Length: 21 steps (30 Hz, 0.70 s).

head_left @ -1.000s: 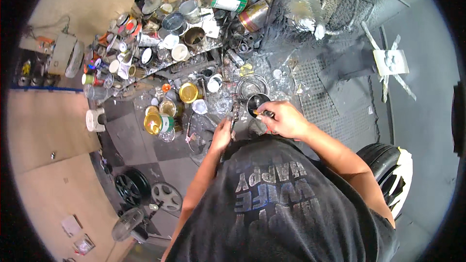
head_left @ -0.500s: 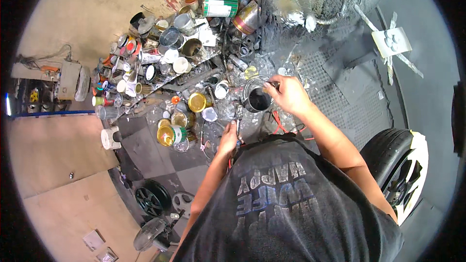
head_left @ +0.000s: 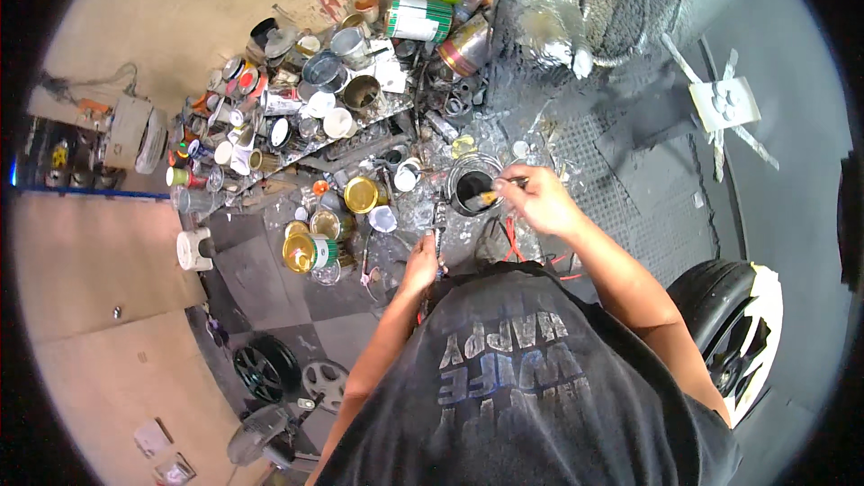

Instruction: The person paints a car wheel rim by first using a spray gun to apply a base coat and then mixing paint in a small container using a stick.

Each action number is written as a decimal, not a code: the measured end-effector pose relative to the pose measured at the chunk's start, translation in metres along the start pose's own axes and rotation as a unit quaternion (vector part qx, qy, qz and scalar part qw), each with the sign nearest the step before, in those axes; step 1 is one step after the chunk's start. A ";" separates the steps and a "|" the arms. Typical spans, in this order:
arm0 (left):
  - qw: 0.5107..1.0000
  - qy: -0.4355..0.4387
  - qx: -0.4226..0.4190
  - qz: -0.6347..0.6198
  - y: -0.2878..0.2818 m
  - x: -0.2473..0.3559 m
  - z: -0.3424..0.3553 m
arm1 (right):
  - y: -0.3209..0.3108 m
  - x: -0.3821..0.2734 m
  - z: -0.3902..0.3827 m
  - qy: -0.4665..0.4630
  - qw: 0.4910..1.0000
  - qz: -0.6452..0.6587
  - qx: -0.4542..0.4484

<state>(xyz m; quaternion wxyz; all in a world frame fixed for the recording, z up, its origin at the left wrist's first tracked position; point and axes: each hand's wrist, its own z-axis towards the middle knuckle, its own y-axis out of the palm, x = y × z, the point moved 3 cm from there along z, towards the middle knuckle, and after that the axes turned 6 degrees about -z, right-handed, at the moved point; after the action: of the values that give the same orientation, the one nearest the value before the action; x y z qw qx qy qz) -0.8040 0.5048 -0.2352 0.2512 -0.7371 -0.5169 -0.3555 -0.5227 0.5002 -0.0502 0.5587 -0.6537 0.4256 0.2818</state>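
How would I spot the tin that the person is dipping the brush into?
Find the heap of paint tins spread over the floor ahead of the person. At its near right edge, just left of the right hand holding a brush, stands an open tin. Its inside looks black, while the nearby gold-lidded tin is closed.

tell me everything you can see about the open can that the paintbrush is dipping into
The open can is a round metal tin with a pale, shiny rim and a dark inside that looks black; its lid is off. It stands upright on the cluttered, spattered work surface, right of a gold-lidded tin. The right hand holds a paintbrush whose bristle end reaches over the can's mouth from the right. Whether the bristles touch the contents cannot be told. The left hand is apart from it, nearer the person.
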 end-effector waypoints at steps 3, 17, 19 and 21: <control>1.000 -0.006 0.000 -0.013 -0.004 -0.007 -0.001 | -0.015 0.005 0.011 0.014 0.994 -0.080 0.077; 0.995 -0.029 0.010 0.092 0.010 0.025 -0.029 | 0.000 -0.025 0.002 -0.037 0.999 -0.024 0.010; 0.997 -0.010 0.018 0.072 0.012 0.027 -0.028 | -0.005 -0.013 0.006 -0.121 0.989 -0.053 0.069; 0.999 -0.030 0.019 0.028 0.012 0.028 -0.026 | -0.010 -0.004 0.007 -0.116 0.973 -0.172 0.106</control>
<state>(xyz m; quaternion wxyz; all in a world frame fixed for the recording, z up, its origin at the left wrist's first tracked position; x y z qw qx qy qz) -0.7938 0.4979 -0.1967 0.2591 -0.7567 -0.5100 -0.3164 -0.5155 0.5079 -0.0434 0.7104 -0.6169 0.2670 0.2085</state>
